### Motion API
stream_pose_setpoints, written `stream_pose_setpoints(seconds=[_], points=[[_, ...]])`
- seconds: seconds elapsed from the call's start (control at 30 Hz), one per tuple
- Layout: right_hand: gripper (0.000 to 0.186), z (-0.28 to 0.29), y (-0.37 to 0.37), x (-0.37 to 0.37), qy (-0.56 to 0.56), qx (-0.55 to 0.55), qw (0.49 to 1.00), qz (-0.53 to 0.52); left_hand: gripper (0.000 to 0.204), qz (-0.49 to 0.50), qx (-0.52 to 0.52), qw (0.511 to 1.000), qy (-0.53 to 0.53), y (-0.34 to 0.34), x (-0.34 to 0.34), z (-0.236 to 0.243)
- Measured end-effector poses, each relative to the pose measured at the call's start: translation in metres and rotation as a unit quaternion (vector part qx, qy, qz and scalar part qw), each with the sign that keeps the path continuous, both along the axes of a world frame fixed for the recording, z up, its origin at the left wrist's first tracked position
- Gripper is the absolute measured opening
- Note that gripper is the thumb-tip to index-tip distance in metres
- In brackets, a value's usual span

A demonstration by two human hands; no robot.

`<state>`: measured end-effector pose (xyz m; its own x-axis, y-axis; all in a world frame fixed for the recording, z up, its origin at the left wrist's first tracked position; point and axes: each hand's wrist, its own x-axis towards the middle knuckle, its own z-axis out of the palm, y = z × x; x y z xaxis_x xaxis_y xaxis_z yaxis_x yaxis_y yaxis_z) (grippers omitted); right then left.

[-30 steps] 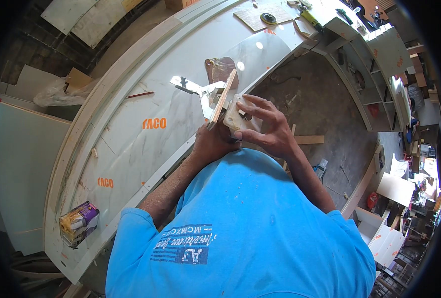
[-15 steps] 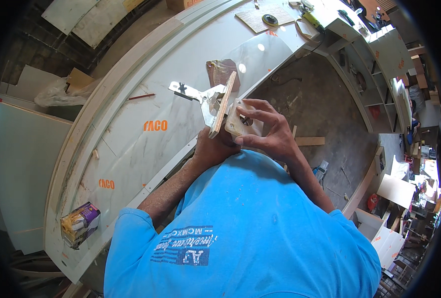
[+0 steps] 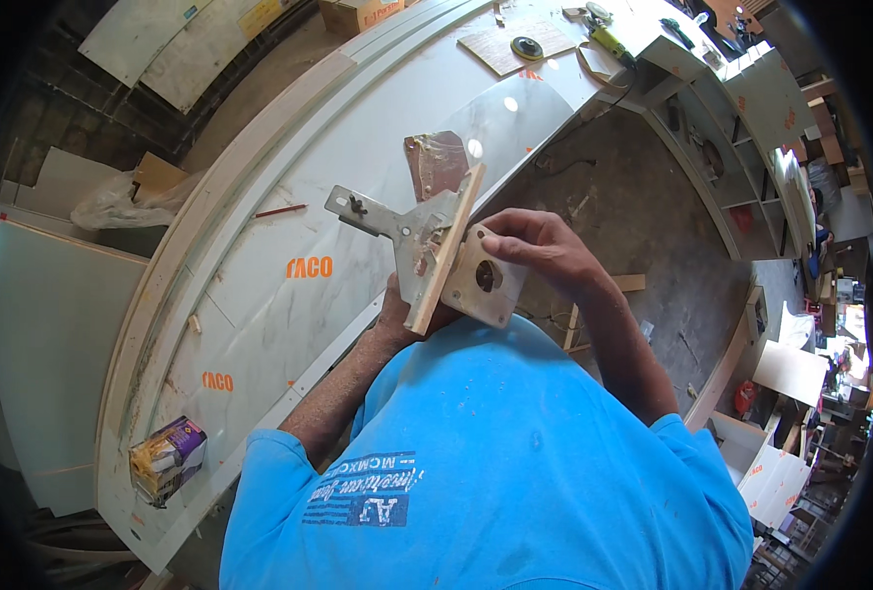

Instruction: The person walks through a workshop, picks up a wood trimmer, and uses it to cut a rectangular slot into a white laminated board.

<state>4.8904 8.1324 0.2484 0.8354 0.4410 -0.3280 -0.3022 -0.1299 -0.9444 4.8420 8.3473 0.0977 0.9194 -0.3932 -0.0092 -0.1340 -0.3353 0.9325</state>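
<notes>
In front of my chest I hold a jig-like assembly. It has a Y-shaped metal plate (image 3: pixel 414 236) on its left, a wooden strip (image 3: pixel 448 246) seen edge-on, and a pale square block (image 3: pixel 484 280) with a round hole on its right. My right hand (image 3: pixel 550 246) grips the block's upper right edge, thumb on its face and the other fingers partly hidden. Low on the assembly's left side, my left hand (image 3: pixel 394 310) holds it from behind. Most of its fingers are covered by the plate and strip.
The curved marble-patterned worktop (image 3: pixel 260 324) carries a red pencil (image 3: pixel 280 210), a brown translucent sheet (image 3: pixel 436 165), a purple-and-yellow box (image 3: pixel 168 458) and a board with a black disc (image 3: pixel 526 48). A green power tool (image 3: pixel 609 39) lies farther back. Shelving (image 3: pixel 712 147) stands at right.
The assembly has tilted and come lower, so the block's holed face now shows. My right hand has shifted from spanning the block to its upper right edge.
</notes>
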Motion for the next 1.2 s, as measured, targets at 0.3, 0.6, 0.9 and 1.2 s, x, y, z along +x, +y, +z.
stream_pose_setpoints(seconds=[0.3,0.6,0.9,1.2], points=[[0.032,-0.006,-0.001,-0.014,-0.011,0.000,0.999,0.030,0.059,0.030,0.000,0.987,-0.155,-0.001,-0.012,-0.006],[0.037,-0.018,-0.014,-0.008,0.048,0.004,0.999,-0.007,0.074,-0.055,0.032,0.997,-0.035,-0.009,-0.001,0.019],[0.062,-0.020,-0.002,-0.008,-0.041,-0.062,0.997,-0.030,0.080,-0.054,0.042,0.998,0.009,-0.008,0.004,0.037],[0.062,0.006,0.000,-0.017,0.090,-0.045,0.995,0.020,0.075,-0.052,-0.048,0.997,0.015,-0.005,-0.003,0.044]])
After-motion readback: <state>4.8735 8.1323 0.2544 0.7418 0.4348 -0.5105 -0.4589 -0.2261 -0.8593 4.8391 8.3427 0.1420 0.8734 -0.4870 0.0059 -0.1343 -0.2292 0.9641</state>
